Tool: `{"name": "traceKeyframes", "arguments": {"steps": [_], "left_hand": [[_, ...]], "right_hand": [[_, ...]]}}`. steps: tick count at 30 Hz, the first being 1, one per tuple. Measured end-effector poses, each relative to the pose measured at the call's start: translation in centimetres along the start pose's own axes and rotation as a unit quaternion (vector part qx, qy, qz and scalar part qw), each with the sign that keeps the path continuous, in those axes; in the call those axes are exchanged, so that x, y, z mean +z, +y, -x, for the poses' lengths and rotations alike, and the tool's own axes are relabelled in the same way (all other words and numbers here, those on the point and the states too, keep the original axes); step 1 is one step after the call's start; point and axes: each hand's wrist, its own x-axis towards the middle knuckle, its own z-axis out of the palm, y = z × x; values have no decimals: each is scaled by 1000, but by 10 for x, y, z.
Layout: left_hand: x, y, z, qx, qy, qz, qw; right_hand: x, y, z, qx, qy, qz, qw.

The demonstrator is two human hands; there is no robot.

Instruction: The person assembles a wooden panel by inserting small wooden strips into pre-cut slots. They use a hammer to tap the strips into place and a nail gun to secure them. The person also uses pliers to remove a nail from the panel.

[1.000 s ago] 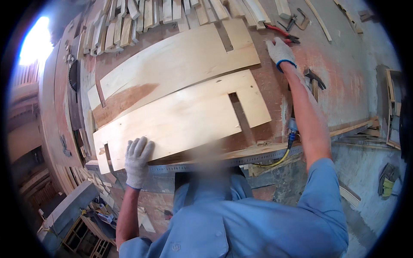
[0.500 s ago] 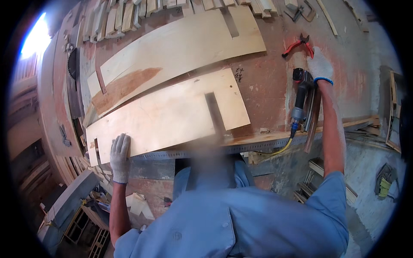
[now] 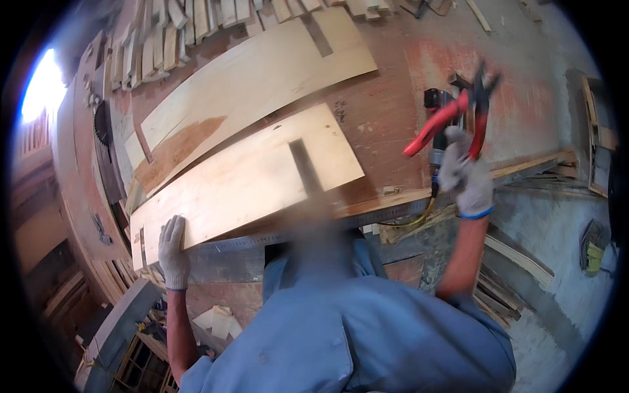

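L hand, gloved, lies flat w/ fingers spread on near edge of plywood sheet, gripping nothing. Second plywood sheet lies beyond it. R hand, gloved, raised above bench, fingers clamped round red-handled pliers; power tool just behind.

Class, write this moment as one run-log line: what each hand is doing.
left hand: flat on plywood sheet | right hand: raised, gripping red-handled pliers | power tool: lying on workbench

Two plywood sheets on the workbench, wood strips behind.
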Motion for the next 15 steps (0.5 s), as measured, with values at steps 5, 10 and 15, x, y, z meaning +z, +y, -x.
{"name": "traceKeyframes", "arguments": {"steps": [5,10,15], "left_hand": [[9,-4,1,-4,9,6,1000],[6,-11,0,2,15,11,1000],[3,-15,-2,2,11,38,999]], "right_hand": [[48,40,24,171,-70,19,983],[77,51,27,259,-181,-34,948],[69,71,27,185,-173,150,956]]}}
